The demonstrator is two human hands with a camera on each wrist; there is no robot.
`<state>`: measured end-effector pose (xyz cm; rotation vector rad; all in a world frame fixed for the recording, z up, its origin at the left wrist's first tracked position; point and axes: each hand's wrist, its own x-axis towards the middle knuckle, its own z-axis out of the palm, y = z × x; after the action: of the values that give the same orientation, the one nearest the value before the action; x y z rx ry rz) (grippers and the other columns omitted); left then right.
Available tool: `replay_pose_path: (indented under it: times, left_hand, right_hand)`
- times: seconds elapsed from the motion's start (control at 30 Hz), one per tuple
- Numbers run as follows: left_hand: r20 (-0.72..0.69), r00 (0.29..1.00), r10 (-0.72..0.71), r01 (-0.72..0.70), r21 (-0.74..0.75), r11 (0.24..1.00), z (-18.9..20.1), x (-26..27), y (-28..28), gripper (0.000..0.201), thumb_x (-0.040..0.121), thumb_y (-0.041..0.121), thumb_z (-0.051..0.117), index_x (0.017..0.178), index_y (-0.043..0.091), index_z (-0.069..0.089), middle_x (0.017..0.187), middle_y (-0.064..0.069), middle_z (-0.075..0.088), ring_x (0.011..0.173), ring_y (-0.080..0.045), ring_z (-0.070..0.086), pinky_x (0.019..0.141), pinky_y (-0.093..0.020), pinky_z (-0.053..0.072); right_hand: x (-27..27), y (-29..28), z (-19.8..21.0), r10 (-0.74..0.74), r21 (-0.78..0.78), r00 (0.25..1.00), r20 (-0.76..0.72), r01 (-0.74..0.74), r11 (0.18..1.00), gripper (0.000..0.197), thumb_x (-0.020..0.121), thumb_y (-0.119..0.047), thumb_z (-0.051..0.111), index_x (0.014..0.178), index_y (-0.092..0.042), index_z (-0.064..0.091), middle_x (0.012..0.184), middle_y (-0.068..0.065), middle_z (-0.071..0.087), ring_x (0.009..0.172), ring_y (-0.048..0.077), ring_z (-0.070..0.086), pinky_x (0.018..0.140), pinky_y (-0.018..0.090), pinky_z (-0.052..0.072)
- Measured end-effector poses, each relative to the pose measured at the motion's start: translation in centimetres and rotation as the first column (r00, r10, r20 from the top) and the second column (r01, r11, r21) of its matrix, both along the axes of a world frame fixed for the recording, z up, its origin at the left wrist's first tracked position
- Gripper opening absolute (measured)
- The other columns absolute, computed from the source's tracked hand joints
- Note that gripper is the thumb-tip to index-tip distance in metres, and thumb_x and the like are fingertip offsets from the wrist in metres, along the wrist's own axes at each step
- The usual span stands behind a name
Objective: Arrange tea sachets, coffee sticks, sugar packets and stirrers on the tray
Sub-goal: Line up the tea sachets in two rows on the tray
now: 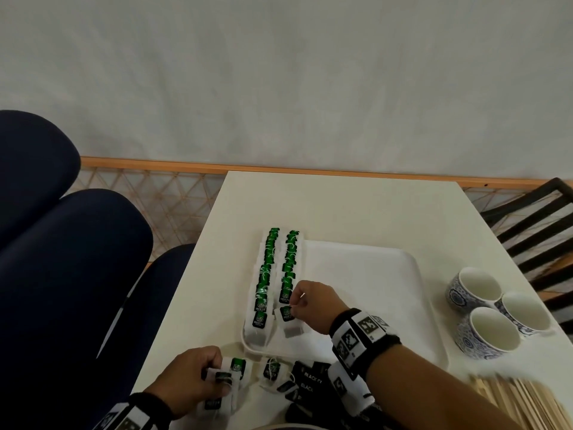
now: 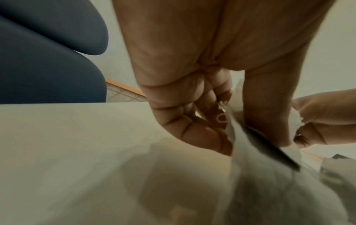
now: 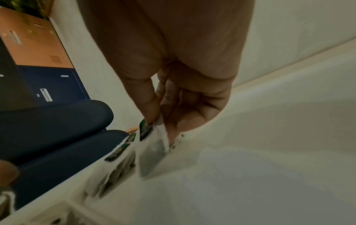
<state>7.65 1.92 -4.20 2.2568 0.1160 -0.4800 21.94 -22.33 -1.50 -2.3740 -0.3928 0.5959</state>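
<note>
A white tray [image 1: 356, 262] lies on the table with two overlapping rows of green-tagged tea sachets [image 1: 269, 268] along its left side. My right hand [image 1: 305, 301] pinches one tea sachet [image 1: 288, 318] at the near end of the right row; the same tea sachet [image 3: 152, 146] hangs from the fingertips [image 3: 150, 112] in the right wrist view. Below the tray, my left hand [image 1: 198, 380] grips a bundle of tea sachets [image 1: 229, 370], seen as white paper [image 2: 250, 149] in the left wrist view. Black coffee sticks [image 1: 310, 380] and wooden stirrers [image 1: 521, 401] lie along the near edge.
Three blue-patterned cups [image 1: 493, 311] stand right of the tray. More loose sachets [image 1: 273, 370] lie between my hands. Dark blue chair backs [image 1: 71, 259] crowd the table's left side, and a black slatted chair [image 1: 539, 228] stands at the right.
</note>
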Motion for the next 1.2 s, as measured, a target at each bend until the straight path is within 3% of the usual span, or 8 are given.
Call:
replay_pose_path:
  times: [0.13, 0.27, 0.37, 0.47, 0.57, 0.9, 1.1, 1.2]
  left_hand:
    - [-0.002, 1.0, 0.026, -0.026, -0.014, 1.0, 0.3, 0.0, -0.1, 0.037, 0.066, 0.023, 0.082, 0.058, 0.038, 0.049, 0.054, 0.016, 0.053, 0.049, -0.001, 0.041, 0.051, -0.018, 0.029]
    - [-0.008, 0.999, 0.043, -0.043, -0.017, 0.999, 0.4, -0.1, 0.1, 0.036, 0.065, 0.025, 0.082, 0.059, 0.035, 0.048, 0.055, 0.013, 0.055, 0.049, -0.002, 0.04, 0.052, -0.019, 0.03]
    - [-0.011, 0.999, 0.045, -0.045, -0.017, 0.999, 0.5, -0.1, 0.0, 0.037, 0.067, 0.022, 0.082, 0.059, 0.036, 0.049, 0.055, 0.013, 0.055, 0.048, -0.001, 0.041, 0.051, -0.017, 0.03]
    - [-0.007, 0.999, 0.039, -0.039, -0.024, 0.999, 0.6, 0.0, -0.2, 0.039, 0.068, 0.02, 0.082, 0.06, 0.037, 0.048, 0.052, 0.014, 0.051, 0.048, -0.002, 0.038, 0.051, -0.017, 0.028]
    - [-0.015, 0.999, 0.041, -0.042, -0.029, 0.999, 0.7, 0.1, -0.4, 0.04, 0.069, 0.019, 0.081, 0.058, 0.038, 0.047, 0.05, 0.014, 0.05, 0.047, -0.002, 0.037, 0.05, -0.017, 0.027]
    - [-0.026, 0.998, 0.055, -0.057, -0.052, 0.997, 0.9, 0.1, -0.5, 0.04, 0.068, 0.02, 0.082, 0.055, 0.038, 0.049, 0.051, 0.012, 0.052, 0.048, -0.001, 0.038, 0.051, -0.018, 0.03]
    - [-0.023, 0.997, 0.069, -0.071, -0.048, 0.996, 0.9, 0.1, -0.5, 0.04, 0.067, 0.017, 0.082, 0.055, 0.033, 0.048, 0.055, 0.007, 0.055, 0.05, -0.001, 0.041, 0.051, -0.016, 0.032]
    - [-0.021, 0.997, 0.079, -0.08, -0.048, 0.996, 0.6, 0.1, -0.3, 0.041, 0.066, 0.015, 0.082, 0.054, 0.033, 0.047, 0.056, 0.004, 0.056, 0.051, -0.001, 0.041, 0.051, -0.017, 0.032]
  right_hand:
    - [0.4, 1.0, -0.9, -0.131, 0.001, 0.991, 0.035, 0.131, 0.991, 0.017, 0.089, -0.013, 0.058, 0.081, -0.027, 0.052, 0.094, -0.001, 0.063, 0.087, 0.016, 0.059, 0.069, 0.022, 0.046]
    - [0.3, 1.2, -1.3, -0.238, 0.123, 0.97, -0.047, 0.242, 0.962, 0.019, 0.09, -0.009, 0.058, 0.084, -0.025, 0.05, 0.079, -0.006, 0.055, 0.067, 0.011, 0.055, 0.054, 0.02, 0.049]
    - [0.0, 0.8, -1.3, -0.189, 0.109, 0.981, -0.04, 0.193, 0.975, 0.023, 0.088, -0.016, 0.066, 0.097, -0.021, 0.045, 0.084, -0.005, 0.053, 0.069, 0.011, 0.053, 0.054, 0.016, 0.043]
    - [-0.2, 0.3, -1.4, -0.099, -0.027, 0.995, -0.016, 0.098, 0.995, 0.047, 0.08, -0.026, 0.076, 0.107, -0.021, 0.039, 0.093, 0.003, 0.06, 0.083, 0.02, 0.058, 0.066, 0.024, 0.046]
    - [-0.3, 0.3, -1.7, -0.073, -0.082, 0.993, -0.089, 0.065, 0.995, 0.058, 0.073, -0.028, 0.082, 0.106, -0.022, 0.035, 0.088, 0.002, 0.059, 0.077, 0.02, 0.056, 0.066, 0.028, 0.049]
    - [-0.8, 1.5, -1.4, -0.078, -0.07, 0.996, -0.049, 0.074, 0.995, 0.051, 0.079, -0.024, 0.076, 0.108, -0.017, 0.035, 0.093, 0.001, 0.053, 0.064, 0.009, 0.047, 0.049, 0.018, 0.036]
    - [-0.7, 1.4, -1.4, -0.102, -0.06, 0.993, -0.05, 0.099, 0.993, 0.053, 0.078, -0.032, 0.076, 0.107, -0.018, 0.034, 0.095, 0.003, 0.054, 0.076, 0.018, 0.051, 0.055, 0.022, 0.038]
    - [-1.0, 1.2, -0.9, -0.062, -0.061, 0.997, 0.041, 0.064, 0.996, 0.048, 0.08, -0.036, 0.075, 0.103, -0.021, 0.035, 0.093, -0.002, 0.049, 0.081, 0.018, 0.048, 0.056, 0.019, 0.032]
